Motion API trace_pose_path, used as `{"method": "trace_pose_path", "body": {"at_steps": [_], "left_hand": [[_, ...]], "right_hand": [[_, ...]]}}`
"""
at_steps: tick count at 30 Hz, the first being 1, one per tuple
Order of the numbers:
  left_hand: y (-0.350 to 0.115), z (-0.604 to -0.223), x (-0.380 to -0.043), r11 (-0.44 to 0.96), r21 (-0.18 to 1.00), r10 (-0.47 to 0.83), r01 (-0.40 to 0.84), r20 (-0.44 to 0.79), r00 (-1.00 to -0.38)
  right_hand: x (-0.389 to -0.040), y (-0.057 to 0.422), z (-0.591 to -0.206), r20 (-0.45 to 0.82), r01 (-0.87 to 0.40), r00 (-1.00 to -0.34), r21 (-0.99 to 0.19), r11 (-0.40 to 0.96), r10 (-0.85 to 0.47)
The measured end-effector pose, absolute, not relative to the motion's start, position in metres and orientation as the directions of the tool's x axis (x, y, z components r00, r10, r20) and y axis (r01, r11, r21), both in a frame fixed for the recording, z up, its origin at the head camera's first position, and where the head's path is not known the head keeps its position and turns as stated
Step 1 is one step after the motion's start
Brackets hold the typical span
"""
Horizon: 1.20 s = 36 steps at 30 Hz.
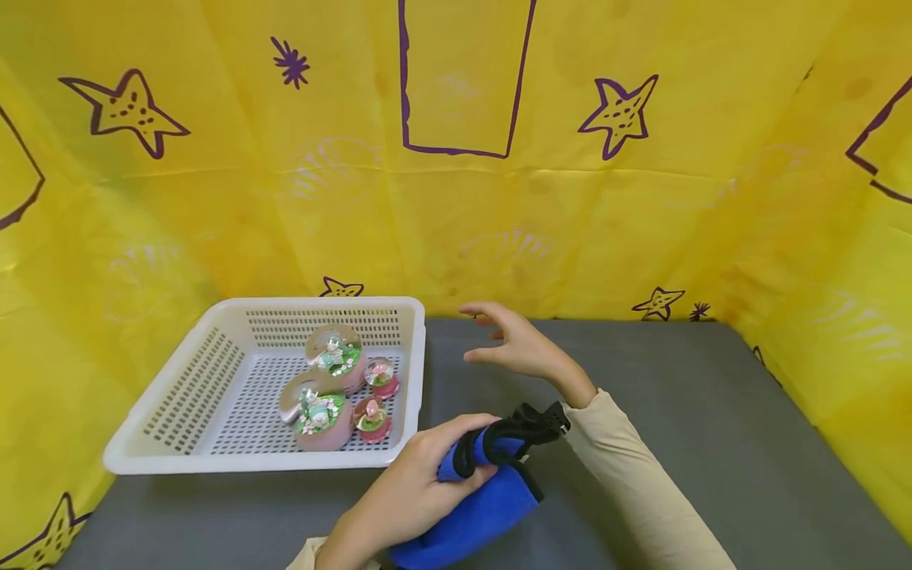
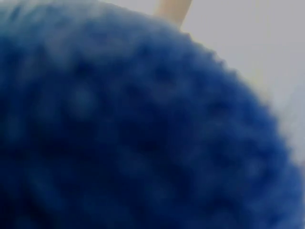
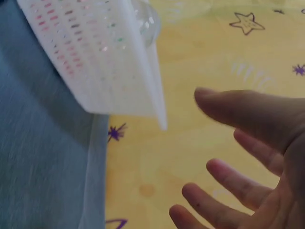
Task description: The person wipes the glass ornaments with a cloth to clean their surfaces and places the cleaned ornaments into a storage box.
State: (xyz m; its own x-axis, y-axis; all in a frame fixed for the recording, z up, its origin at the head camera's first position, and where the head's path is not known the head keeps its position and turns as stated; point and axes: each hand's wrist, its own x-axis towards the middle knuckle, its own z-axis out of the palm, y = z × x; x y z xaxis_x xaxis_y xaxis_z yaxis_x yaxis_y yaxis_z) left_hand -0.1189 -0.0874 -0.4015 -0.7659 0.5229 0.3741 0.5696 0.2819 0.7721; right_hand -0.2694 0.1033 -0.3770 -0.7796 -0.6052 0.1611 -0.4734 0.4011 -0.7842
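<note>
My left hand [image 1: 420,475] grips a blue cloth [image 1: 477,514] with black edging and a bunched black part at its top; I cannot tell whether it is a pouch. Blurred blue fabric [image 2: 143,124] fills most of the left wrist view. Beyond the cloth, my right hand [image 1: 516,342] hovers over the table with fingers apart and holds nothing. In the right wrist view the same hand [image 3: 257,157] has its thumb and fingers spread, apart from the white basket [image 3: 114,71]. Inside the basket stand two larger snow globes [image 1: 324,423] and two small pink ones [image 1: 373,421].
The white plastic basket [image 1: 264,463] with perforated walls takes up the table's left side. A grey surface [image 1: 684,396] lies under everything. Yellow cloth [image 1: 456,222] with purple star drawings hangs along the back and both sides.
</note>
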Motion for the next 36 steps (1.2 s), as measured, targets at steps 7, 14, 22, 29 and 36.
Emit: {"method": "trace_pose_path", "body": {"at_steps": [7,14,22,29,36], "left_hand": [[-0.078,-0.423,-0.124,0.449,0.668,0.584,0.593,0.283,-0.761],[-0.073,-0.432,-0.121,0.580,0.483,0.644,0.656,0.221,-0.732],[-0.073,-0.432,-0.119,0.603,0.289,0.735,0.743,0.160,-0.659],[-0.071,-0.442,-0.114,0.580,0.201,0.807,0.790,-0.004,-0.591],[-0.058,-0.414,-0.141,0.654,0.196,0.712,0.731,0.169,-0.682]], "right_hand": [[-0.270,0.113,-0.384,0.140,-0.461,-0.794,-0.773,0.436,-0.591],[-0.280,0.135,-0.398,0.152,-0.500,-0.819,-0.662,0.558,-0.553],[-0.293,0.170,-0.415,0.096,-0.394,-0.896,-0.621,0.677,-0.434],[-0.297,0.197,-0.432,0.084,-0.326,-0.938,-0.543,0.774,-0.337],[-0.301,0.215,-0.436,0.094,-0.287,-0.957,-0.454,0.844,-0.275]]}}
